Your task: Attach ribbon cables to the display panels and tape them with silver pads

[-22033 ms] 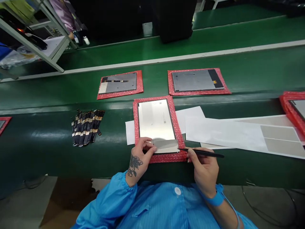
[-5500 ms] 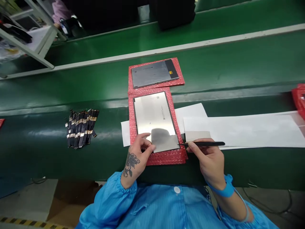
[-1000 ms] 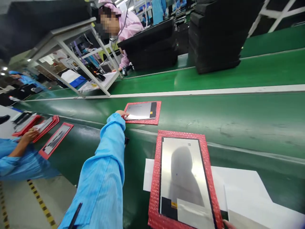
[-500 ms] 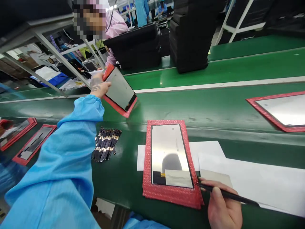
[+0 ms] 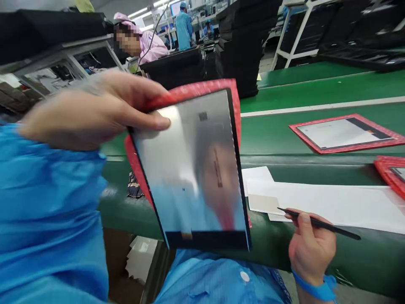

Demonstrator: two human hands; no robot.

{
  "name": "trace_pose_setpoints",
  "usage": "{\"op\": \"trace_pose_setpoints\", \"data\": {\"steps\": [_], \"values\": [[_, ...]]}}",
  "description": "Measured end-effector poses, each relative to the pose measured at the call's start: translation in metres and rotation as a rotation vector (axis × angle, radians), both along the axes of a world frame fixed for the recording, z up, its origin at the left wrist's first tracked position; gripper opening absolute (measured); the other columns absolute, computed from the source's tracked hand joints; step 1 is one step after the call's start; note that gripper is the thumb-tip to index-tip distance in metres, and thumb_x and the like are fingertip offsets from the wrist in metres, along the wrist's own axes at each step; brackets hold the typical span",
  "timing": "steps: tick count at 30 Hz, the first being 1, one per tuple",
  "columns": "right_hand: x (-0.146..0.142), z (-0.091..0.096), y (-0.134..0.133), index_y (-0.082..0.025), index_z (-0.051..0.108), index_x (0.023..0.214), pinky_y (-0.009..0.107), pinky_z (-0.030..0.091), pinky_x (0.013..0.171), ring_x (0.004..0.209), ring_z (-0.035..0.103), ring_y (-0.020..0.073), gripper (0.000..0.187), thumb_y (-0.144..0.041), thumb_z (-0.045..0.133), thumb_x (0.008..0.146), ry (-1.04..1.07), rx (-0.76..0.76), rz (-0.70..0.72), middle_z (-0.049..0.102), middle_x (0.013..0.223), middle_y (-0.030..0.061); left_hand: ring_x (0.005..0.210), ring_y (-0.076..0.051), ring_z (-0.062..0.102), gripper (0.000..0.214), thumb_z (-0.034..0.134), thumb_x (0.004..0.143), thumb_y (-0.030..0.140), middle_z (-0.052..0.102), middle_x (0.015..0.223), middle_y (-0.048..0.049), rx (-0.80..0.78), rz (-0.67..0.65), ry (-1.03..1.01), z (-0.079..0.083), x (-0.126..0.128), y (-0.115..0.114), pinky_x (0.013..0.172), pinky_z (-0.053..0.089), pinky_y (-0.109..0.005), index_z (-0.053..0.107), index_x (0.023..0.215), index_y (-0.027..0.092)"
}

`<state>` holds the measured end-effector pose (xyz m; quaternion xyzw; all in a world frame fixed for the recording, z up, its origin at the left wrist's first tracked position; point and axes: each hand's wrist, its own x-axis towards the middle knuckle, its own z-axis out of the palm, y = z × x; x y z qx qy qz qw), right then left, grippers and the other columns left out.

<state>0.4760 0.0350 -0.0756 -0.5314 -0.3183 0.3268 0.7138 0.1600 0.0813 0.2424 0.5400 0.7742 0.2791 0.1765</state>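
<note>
My left hand [image 5: 104,105], blurred by motion, is closed on the upper left corner of a shiny LCD panel [image 5: 186,169], its thumb on the front face. Behind the panel, in the same grip, is a sheet of red bubble wrap [image 5: 215,86]. The panel hangs close in front of me, with a dark strip along its lower edge and reflections across it. My right hand [image 5: 311,242] pinches black tweezers [image 5: 335,228], their tip at the edge of a small beige card [image 5: 262,203]. What lies on the table behind the panel is mostly hidden.
White paper sheets [image 5: 329,202] lie on the green table. Another panel on red wrap [image 5: 335,133] rests further back, with more red wrap [image 5: 389,173] at the right edge. Dark flex strips [image 5: 134,185] show partly at left. Black trays [image 5: 237,46] are stacked beyond; a person in pink sits behind.
My left hand has brought the panel and its red wrap from the far side of the table up close in front of me. The right hand's tweezers moved to the beige card. The view shifted.
</note>
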Motion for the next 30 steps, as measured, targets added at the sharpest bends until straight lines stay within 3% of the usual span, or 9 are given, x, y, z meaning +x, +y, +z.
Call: {"op": "trace_pose_setpoints", "data": {"steps": [3, 7, 10, 16, 19, 22, 24, 27, 30], "values": [[0.013, 0.002, 0.000, -0.025, 0.065, 0.076, 0.039, 0.058, 0.066, 0.065, 0.067, 0.0219, 0.038, -0.055, 0.087, 0.068, 0.002, -0.010, -0.084, 0.070, 0.073, -0.0015, 0.085, -0.021, 0.075, 0.020, 0.067, 0.079, -0.004, 0.072, 0.079, 0.0040, -0.302, -0.358, -0.350, -0.052, 0.011, 0.041, 0.078, 0.056, -0.032, 0.072, 0.096, 0.004], [0.029, -0.005, -0.003, -0.027, 0.066, 0.075, 0.047, 0.060, 0.069, 0.062, 0.066, 0.0245, 0.035, -0.056, 0.085, 0.070, -0.029, -0.050, -0.118, 0.070, 0.073, -0.0016, 0.075, -0.020, 0.071, 0.019, 0.076, 0.069, 0.002, 0.075, 0.080, -0.0035, -0.495, -0.402, -0.558, -0.147, 0.015, 0.101, 0.075, 0.057, -0.032, 0.077, 0.085, 0.011], [0.043, -0.013, -0.005, -0.025, 0.067, 0.079, 0.043, 0.062, 0.073, 0.063, 0.068, 0.0215, 0.041, -0.058, 0.086, 0.068, -0.029, -0.097, -0.125, 0.072, 0.074, -0.0026, 0.079, -0.022, 0.071, 0.022, 0.079, 0.064, 0.009, 0.076, 0.084, -0.0068, -0.559, -0.391, -0.559, -0.194, 0.011, 0.130, 0.078, 0.057, -0.035, 0.078, 0.086, 0.014], [0.058, -0.006, -0.003, -0.021, 0.070, 0.086, 0.032, 0.067, 0.070, 0.075, 0.076, 0.0240, 0.052, -0.060, 0.093, 0.059, 0.021, -0.347, 0.102, 0.078, 0.082, 0.0041, 0.095, -0.030, 0.070, 0.043, 0.083, 0.057, 0.024, 0.077, 0.097, -0.0084, -0.540, -0.468, -0.490, -0.218, -0.011, 0.158, 0.087, 0.056, -0.040, 0.077, 0.099, 0.015], [0.061, -0.001, 0.003, -0.020, 0.069, 0.084, 0.034, 0.068, 0.067, 0.077, 0.077, 0.0271, 0.056, -0.059, 0.096, 0.054, 0.051, -0.425, 0.126, 0.078, 0.081, 0.0057, 0.112, -0.031, 0.066, 0.042, 0.074, 0.072, 0.031, 0.075, 0.111, -0.0075, -0.273, -0.552, -0.196, -0.235, -0.004, 0.156, 0.098, 0.054, -0.042, 0.076, 0.113, 0.022], [0.062, -0.001, 0.009, -0.018, 0.068, 0.082, 0.034, 0.067, 0.063, 0.072, 0.077, 0.0276, 0.060, -0.060, 0.097, 0.049, 0.028, -0.467, 0.115, 0.078, 0.078, 0.0076, 0.120, -0.029, 0.064, 0.035, 0.052, 0.093, 0.031, 0.072, 0.125, -0.0107, 0.048, -0.785, 0.043, -0.259, 0.044, 0.131, 0.106, 0.051, -0.046, 0.073, 0.120, 0.022], [0.062, -0.002, 0.011, -0.018, 0.068, 0.081, 0.034, 0.067, 0.062, 0.070, 0.076, 0.0277, 0.061, -0.062, 0.096, 0.049, -0.003, -0.485, 0.124, 0.078, 0.076, 0.0085, 0.127, -0.030, 0.062, 0.034, 0.052, 0.097, 0.032, 0.068, 0.135, -0.0135, 0.136, -1.121, 0.117, -0.273, 0.093, 0.109, 0.111, 0.048, -0.047, 0.073, 0.121, 0.020], [0.061, -0.006, 0.010, -0.019, 0.068, 0.081, 0.033, 0.064, 0.055, 0.068, 0.075, 0.0275, 0.060, -0.066, 0.092, 0.053, -0.085, -0.496, 0.131, 0.077, 0.075, 0.0082, 0.148, -0.035, 0.042, 0.043, 0.067, 0.091, 0.037, 0.056, 0.153, -0.0093, 0.082, -1.556, 0.238, -0.286, 0.157, 0.090, 0.121, 0.035, -0.052, 0.069, 0.132, 0.024], [0.061, -0.010, 0.008, -0.018, 0.069, 0.081, 0.030, 0.058, 0.048, 0.063, 0.072, 0.0248, 0.060, -0.070, 0.088, 0.057, -0.190, -0.494, 0.133, 0.075, 0.071, 0.0078, 0.155, -0.036, 0.028, 0.062, 0.079, 0.081, 0.036, 0.047, 0.160, -0.0005, -0.038, -1.691, 0.303, -0.296, 0.188, 0.095, 0.124, 0.028, -0.052, 0.062, 0.140, 0.034]]}}
